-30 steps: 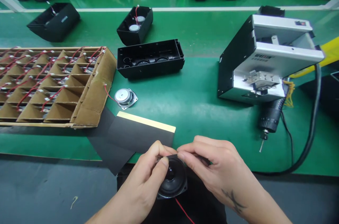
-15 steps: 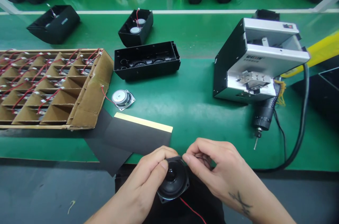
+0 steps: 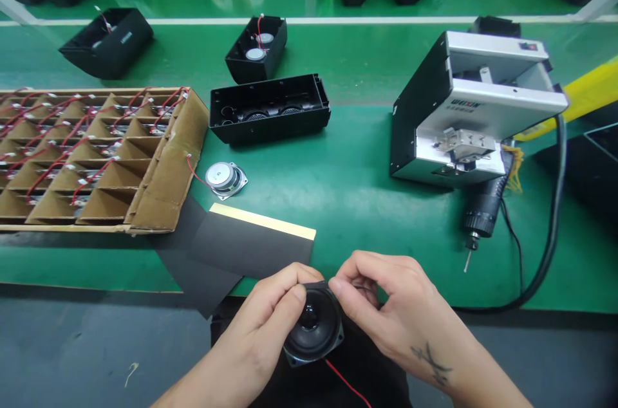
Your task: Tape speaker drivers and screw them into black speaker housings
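My left hand (image 3: 273,324) is closed round a round black speaker driver (image 3: 313,334) with a square metal frame, cone side up, in front of the table edge. Its thumb presses the upper rim. My right hand (image 3: 374,295) is pinched at the driver's top right corner, on the end of a thin black strip (image 3: 319,284) that runs along the upper edge; the fingertips hide part of it. A red wire (image 3: 348,383) trails from the driver's lower side. Black sheets (image 3: 255,247), one with a pale yellow edge, lie just beyond my left hand.
A second speaker driver (image 3: 225,180) lies beside a divided cardboard box (image 3: 164,183) of wired drivers. Black speaker housings (image 3: 270,128) stand behind. At right are a silver-and-black machine (image 3: 483,112), an electric screwdriver (image 3: 483,208) and a thick black cable (image 3: 555,221).
The strip, slightly raised along the driver's upper edge before, now lies closer to the rim. Both hands and the driver have shifted very slightly left. Two housings at the back have slid right.
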Demonstrator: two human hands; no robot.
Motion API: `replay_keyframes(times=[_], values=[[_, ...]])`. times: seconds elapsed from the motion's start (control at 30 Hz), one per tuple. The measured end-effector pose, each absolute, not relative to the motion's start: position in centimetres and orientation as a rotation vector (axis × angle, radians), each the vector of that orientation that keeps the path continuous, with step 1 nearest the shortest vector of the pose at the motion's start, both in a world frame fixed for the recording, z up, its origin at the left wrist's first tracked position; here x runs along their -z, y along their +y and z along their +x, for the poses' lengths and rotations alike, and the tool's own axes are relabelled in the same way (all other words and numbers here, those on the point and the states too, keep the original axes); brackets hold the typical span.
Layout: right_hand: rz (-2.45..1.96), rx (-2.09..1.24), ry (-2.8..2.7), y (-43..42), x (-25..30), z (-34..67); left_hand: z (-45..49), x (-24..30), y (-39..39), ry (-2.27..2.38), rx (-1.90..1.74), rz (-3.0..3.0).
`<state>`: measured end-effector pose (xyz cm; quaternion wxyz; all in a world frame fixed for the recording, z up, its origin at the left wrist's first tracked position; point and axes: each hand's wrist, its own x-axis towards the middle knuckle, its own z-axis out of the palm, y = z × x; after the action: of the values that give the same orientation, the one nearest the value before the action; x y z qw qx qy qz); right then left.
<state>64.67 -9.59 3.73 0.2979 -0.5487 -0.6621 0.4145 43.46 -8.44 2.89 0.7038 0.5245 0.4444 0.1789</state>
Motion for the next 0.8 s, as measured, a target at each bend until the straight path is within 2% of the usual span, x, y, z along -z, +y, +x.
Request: replay_keyframes(times=[0.8], values=[[-1.478, -1.104, -1.717, -9.56, -3.45, 64.13, 43.99, -2.04, -8.68, 1.037, -0.533, 1.162]])
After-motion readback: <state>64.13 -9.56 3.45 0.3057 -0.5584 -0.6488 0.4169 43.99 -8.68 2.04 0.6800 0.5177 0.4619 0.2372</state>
